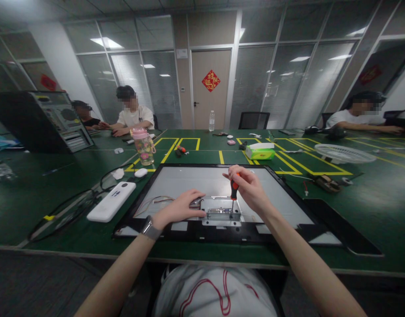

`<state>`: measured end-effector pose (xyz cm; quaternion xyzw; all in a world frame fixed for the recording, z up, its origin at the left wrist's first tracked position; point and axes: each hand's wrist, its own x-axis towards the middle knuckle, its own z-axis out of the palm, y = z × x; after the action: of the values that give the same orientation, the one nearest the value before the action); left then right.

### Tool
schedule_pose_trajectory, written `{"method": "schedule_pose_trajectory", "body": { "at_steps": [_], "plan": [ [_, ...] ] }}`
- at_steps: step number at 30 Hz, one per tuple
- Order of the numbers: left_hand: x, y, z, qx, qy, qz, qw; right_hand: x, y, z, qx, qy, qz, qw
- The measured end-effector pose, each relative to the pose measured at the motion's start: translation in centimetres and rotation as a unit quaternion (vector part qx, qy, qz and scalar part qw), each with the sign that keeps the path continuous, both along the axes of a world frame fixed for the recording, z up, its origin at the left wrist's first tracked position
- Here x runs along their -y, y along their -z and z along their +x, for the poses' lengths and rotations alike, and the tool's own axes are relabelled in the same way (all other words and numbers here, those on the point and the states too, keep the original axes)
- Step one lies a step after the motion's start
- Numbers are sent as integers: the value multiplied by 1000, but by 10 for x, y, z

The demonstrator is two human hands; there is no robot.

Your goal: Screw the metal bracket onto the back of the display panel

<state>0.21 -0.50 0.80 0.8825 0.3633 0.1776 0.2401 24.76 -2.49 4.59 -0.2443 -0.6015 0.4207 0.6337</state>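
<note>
A large flat display panel (185,178) with a black frame lies on the green table in front of me. On its near middle part sits a metal bracket (222,223) with a small board or strip inside. My right hand (250,187) grips a red and black screwdriver (234,189), held upright with its tip down at the bracket's right part. My left hand (181,206), with a watch (151,229) on the wrist, rests at the bracket's left edge, thumb and fingers apart. Thin wires (152,200) run to the left of that hand.
Left of the panel lie a white power bank (112,201) and black cables (68,215). Beyond stand a pink-lidded bottle (143,147) and a computer case (40,121). A tissue pack (260,152), a white fan grille (343,152) and a black slab (343,226) lie rightward. Other people sit across.
</note>
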Motion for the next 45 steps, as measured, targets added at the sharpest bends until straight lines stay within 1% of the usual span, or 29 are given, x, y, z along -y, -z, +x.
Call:
{"method": "schedule_pose_trajectory", "body": {
  "at_steps": [2, 4, 7, 11, 13, 16, 18, 24, 26, 28, 31, 33, 36, 39, 42, 43, 45],
  "plan": [
    [0, 0, 0, -2, 1, 2, 1000, 1, 0, -1, 12, -12, -24, 1000],
    [-1, 1, -1, -3, 1, 4, 1000, 3, -1, -2, 7, -41, -40, 998],
    [-2, 2, -1, -2, 3, 3, 1000, 4, -3, -4, -17, -69, -26, 997],
    [-1, 1, -1, -2, 3, 5, 1000, 3, -3, 0, -10, -40, 4, 999],
    [0, 0, -1, -3, 0, 4, 1000, 3, -4, 2, 3, -31, -6, 999],
    [0, -1, -1, 0, -3, 2, 1000, 5, -5, 2, 2, -49, -33, 998],
    [0, 0, -1, 3, -3, 1, 1000, 5, -6, 1, -4, -60, -33, 998],
    [-1, 1, -1, 7, 6, 5, 1000, 1, -3, 4, 19, -7, 21, 1000],
    [-1, 0, -1, 5, 6, 4, 1000, 2, -3, 5, 25, -13, 2, 1000],
    [-1, 0, -1, 1, 2, 3, 1000, 3, -4, 5, 15, -36, -23, 999],
    [0, 0, -1, -2, -2, 2, 1000, 5, -5, 3, -3, -73, -20, 997],
    [-1, 1, -1, -2, 1, 3, 1000, 3, -5, 3, -3, -72, 1, 997],
    [0, 1, -1, 0, 3, 7, 1000, 1, -3, 5, 10, -45, 24, 999],
    [0, 0, -1, -1, 2, 4, 1000, 2, -3, 7, 25, -38, -2, 999],
    [1, -2, 0, 0, 1, 0, 1000, 5, -5, 6, 7, -63, -42, 997],
    [1, -2, 0, 1, 1, 0, 1000, 6, -6, 5, 2, -70, -45, 997],
    [0, -1, 0, 4, 0, 0, 1000, 6, -7, 4, 5, -66, -27, 997]
  ]
}}
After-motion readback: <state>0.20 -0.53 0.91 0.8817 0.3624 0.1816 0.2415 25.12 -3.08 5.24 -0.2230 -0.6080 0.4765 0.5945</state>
